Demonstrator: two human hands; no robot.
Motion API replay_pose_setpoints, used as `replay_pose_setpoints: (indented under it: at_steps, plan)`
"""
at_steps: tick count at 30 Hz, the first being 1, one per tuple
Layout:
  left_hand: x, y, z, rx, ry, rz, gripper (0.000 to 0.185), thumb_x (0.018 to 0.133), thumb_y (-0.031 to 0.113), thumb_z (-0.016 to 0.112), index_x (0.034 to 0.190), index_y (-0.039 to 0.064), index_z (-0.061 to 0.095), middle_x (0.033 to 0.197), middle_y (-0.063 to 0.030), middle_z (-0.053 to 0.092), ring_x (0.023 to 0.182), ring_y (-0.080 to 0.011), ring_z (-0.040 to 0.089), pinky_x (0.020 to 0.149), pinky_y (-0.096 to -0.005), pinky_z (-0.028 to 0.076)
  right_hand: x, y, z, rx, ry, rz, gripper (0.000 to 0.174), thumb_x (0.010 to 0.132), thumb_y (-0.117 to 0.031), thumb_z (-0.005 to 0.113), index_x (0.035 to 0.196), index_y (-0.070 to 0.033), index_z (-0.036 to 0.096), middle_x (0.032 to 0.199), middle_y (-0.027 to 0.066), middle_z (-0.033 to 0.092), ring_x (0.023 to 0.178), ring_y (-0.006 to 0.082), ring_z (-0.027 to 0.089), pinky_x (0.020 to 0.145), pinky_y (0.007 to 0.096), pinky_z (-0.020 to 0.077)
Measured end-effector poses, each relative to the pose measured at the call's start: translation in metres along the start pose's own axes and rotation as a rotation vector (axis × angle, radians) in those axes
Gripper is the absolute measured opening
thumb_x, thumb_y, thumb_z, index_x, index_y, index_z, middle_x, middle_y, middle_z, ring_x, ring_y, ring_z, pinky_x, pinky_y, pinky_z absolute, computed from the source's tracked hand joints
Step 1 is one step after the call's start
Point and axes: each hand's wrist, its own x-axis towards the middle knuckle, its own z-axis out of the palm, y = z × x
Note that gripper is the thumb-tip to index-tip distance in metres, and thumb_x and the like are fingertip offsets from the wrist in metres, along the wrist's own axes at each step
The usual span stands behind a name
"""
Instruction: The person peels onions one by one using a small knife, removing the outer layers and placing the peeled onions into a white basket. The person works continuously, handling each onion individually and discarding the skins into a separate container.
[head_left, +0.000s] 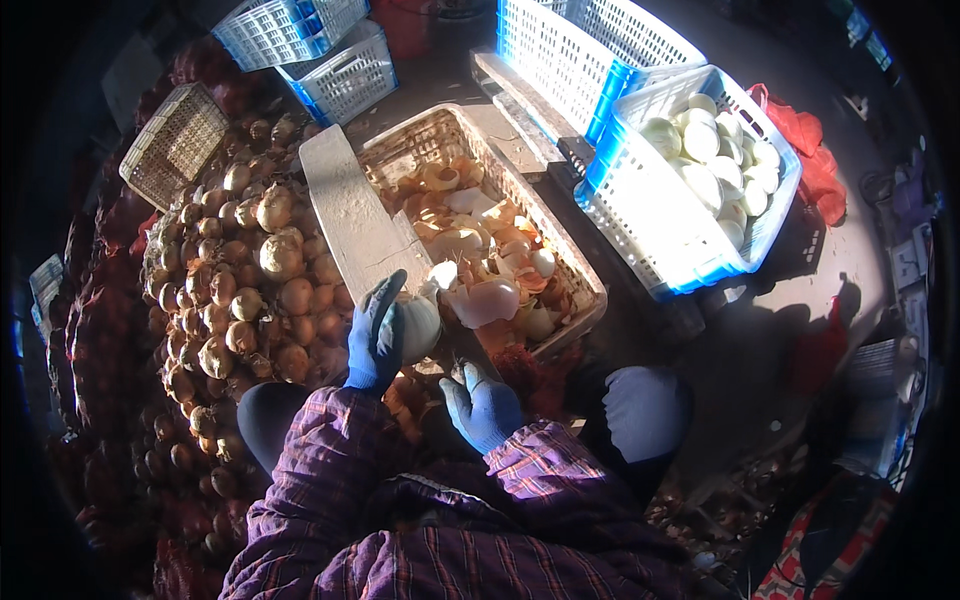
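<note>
My left hand (377, 334), in a blue work glove, grips a pale, largely peeled onion (420, 328) from its left side. The onion is at the near end of a wooden board (352, 206) that lies along a dirty plastic crate (536, 225). Inside that crate are brown onion skins (487, 300) and pale peeled layers. Just below and to the right of the onion is my right hand (484, 409), also gloved, with its fingers curled. A small dark thing shows at its fingertips, too unclear to name.
To the left, unpeeled onions (240, 300) form a large heap, with a tipped plastic basket (174, 142) on its far side. A blue-and-white crate (645, 225) at right holds peeled onions (705, 150). Behind it stands another crate (555, 67); stacked crates (337, 82) stand at far left.
</note>
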Motion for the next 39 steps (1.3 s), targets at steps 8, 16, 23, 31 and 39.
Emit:
replay_pose_setpoints:
  at_steps: [8, 16, 23, 31, 39]
  plan:
    - [-0.022, 0.026, 0.009, 0.244, 0.077, -0.143, 0.085, 0.078, 0.033, 0.075, 0.144, 0.001, 0.032, 0.121, -0.0207, 0.053, 0.109, -0.0363, 0.051, 0.095, -0.0459, 0.041, -0.035, -0.003, 0.008, -0.152, -0.219, 0.081, 0.047, 0.086, -0.018, 0.06, 0.128, 0.0, 0.051, 0.087, 0.0225, 0.067, 0.07, 0.0385, 0.066, 0.062, 0.0465, 0.0524]
    - [-0.017, 0.033, 0.013, 0.375, 0.063, 0.084, 0.083, 0.072, 0.025, 0.079, 0.141, 0.002, 0.039, 0.116, -0.0175, 0.054, 0.105, -0.0338, 0.052, 0.092, -0.045, 0.043, -0.022, 0.011, 0.018, 0.164, -0.05, 0.092, 0.034, 0.09, -0.019, 0.058, 0.117, 0.001, 0.06, 0.092, 0.0205, 0.068, 0.076, 0.0353, 0.067, 0.067, 0.0416, 0.0538]
    - [-0.01, 0.018, 0.005, 0.183, -0.021, -0.125, 0.084, 0.073, 0.041, 0.077, 0.138, 0.002, 0.042, 0.118, -0.0201, 0.055, 0.11, -0.0366, 0.051, 0.096, -0.0464, 0.041, 0.002, 0.022, 0.019, 0.738, -0.202, 0.535, 0.021, 0.092, -0.02, 0.059, 0.103, -0.003, 0.065, 0.075, 0.0012, 0.062, 0.061, 0.0119, 0.053, 0.057, 0.0282, 0.0441]
    - [-0.001, -0.03, -0.025, -0.238, 0.066, -0.372, 0.058, 0.086, 0.028, 0.071, 0.129, -0.006, 0.05, 0.124, -0.0143, 0.057, 0.112, -0.0211, 0.055, 0.097, -0.0328, 0.044, 0.016, 0.041, 0.023, 0.581, -0.143, 0.398, 0.023, 0.091, -0.021, 0.061, 0.097, 0.001, 0.066, 0.08, 0.0032, 0.063, 0.072, 0.0079, 0.052, 0.064, 0.0257, 0.044]
    - [-0.019, -0.088, -0.028, -0.15, 0.131, -0.489, 0.037, 0.089, 0.025, 0.063, 0.118, 0.002, 0.059, 0.103, -0.0114, 0.067, 0.094, -0.0168, 0.061, 0.086, -0.0309, 0.048, -0.004, -0.02, 0.003, 0.194, -0.072, 0.056, 0.03, 0.089, -0.024, 0.065, 0.106, 0.001, 0.06, 0.084, 0.0204, 0.068, 0.077, 0.0355, 0.068, 0.065, 0.0393, 0.0542]
